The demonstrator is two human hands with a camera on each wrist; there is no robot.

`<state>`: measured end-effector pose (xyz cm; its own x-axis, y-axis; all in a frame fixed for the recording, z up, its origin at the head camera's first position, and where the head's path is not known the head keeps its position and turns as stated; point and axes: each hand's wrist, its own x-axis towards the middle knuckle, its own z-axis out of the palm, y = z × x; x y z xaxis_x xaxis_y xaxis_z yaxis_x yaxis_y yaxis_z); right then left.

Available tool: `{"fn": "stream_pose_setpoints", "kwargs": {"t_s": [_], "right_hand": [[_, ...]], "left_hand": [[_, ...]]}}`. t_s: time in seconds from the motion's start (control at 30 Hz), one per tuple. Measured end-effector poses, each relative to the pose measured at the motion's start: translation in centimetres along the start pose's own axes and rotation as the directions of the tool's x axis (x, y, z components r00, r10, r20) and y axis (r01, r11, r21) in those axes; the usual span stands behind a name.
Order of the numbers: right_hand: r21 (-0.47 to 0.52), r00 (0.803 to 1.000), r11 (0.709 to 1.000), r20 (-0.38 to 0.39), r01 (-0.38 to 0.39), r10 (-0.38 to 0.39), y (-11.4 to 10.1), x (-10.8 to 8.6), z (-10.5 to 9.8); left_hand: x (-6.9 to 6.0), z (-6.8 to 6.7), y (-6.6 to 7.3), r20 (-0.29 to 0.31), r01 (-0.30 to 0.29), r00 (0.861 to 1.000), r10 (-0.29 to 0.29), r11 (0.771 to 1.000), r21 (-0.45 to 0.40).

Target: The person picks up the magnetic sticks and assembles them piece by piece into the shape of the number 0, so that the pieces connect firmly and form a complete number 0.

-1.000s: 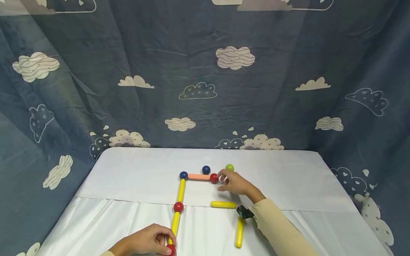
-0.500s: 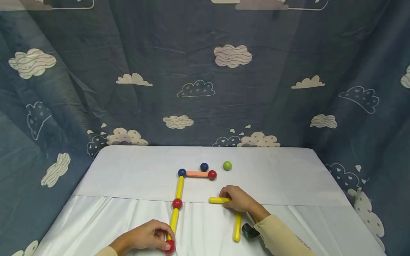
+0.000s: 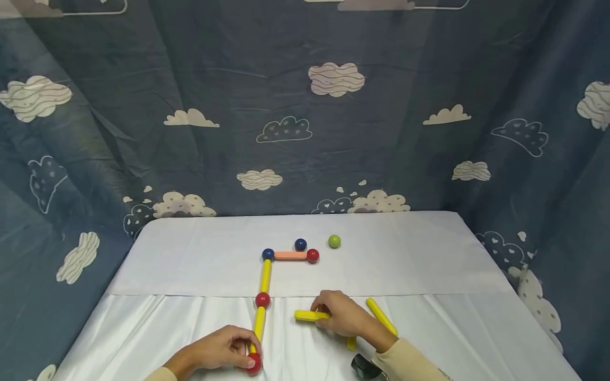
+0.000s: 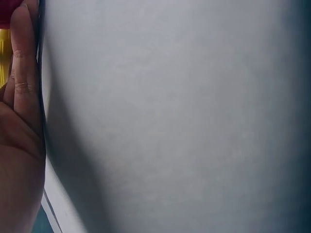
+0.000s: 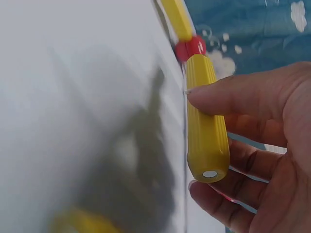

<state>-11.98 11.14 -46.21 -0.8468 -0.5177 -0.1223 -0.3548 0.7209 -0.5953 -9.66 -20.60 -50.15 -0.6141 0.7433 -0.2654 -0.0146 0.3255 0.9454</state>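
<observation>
My left hand (image 3: 219, 346) pinches the red ball (image 3: 254, 364) at the near end of a chain of magnetic sticks and balls. Two yellow sticks (image 3: 259, 323), joined by another red ball (image 3: 262, 300), lead away to a blue ball (image 3: 268, 255). From there an orange stick (image 3: 290, 255) runs right to a third red ball (image 3: 312, 255). Right of the chain, my right hand (image 3: 345, 316) holds a loose yellow magnetic stick (image 3: 307, 315) between thumb and fingers. In the right wrist view the held stick (image 5: 206, 136) shows a round metal end.
A loose blue ball (image 3: 300, 244) lies just behind the orange stick, and a green ball (image 3: 334, 241) farther right. One yellow stick (image 3: 381, 316) lies beyond my right wrist; another (image 3: 351, 344) is mostly hidden under that hand. A cloud-patterned curtain (image 3: 286, 169) surrounds the white table (image 3: 190, 264).
My right hand has come back from near the far red ball, taken hold of a yellow stick and carried it nearer and left. My left hand stays at the near red ball.
</observation>
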Motion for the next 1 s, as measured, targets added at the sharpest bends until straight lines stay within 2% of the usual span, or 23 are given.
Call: {"fn": "stream_pose_setpoints", "kwargs": {"t_s": [0.13,0.2,0.33,0.4,0.63,0.77,1.0], "right_hand": [[0.047,0.998,0.998,0.057,0.039,-0.042,-1.2,-0.4,1.2],[0.115,0.993,0.992,0.098,0.054,-0.065,-1.5,-0.4,1.8],[0.256,0.976,0.963,0.171,0.087,-0.134,-1.6,-0.6,2.9],[0.287,0.966,0.952,0.194,0.109,-0.169,-1.6,-0.6,3.4],[0.239,0.944,0.953,0.225,0.186,-0.241,-2.5,-0.4,3.9],[0.193,0.933,0.953,0.229,0.235,-0.277,-2.7,-0.2,4.3],[0.164,0.935,0.959,0.233,0.233,-0.267,-3.0,0.1,4.4]], "left_hand": [[0.0,0.0,0.2,-0.005,0.031,0.999,-0.031,1.000,-0.003],[0.0,0.0,0.3,-0.005,0.040,0.999,-0.040,0.999,-0.004],[0.1,0.0,0.3,0.000,0.031,1.000,-0.031,0.999,-0.008],[0.1,0.0,0.3,0.007,0.023,1.000,-0.023,0.999,-0.022],[0.2,-0.2,0.2,0.023,0.030,0.999,-0.029,0.998,-0.062],[0.2,-0.1,0.2,0.036,0.015,0.999,-0.013,0.997,-0.080],[0.3,-0.2,0.5,0.038,0.014,0.999,-0.011,0.996,-0.086]]}}
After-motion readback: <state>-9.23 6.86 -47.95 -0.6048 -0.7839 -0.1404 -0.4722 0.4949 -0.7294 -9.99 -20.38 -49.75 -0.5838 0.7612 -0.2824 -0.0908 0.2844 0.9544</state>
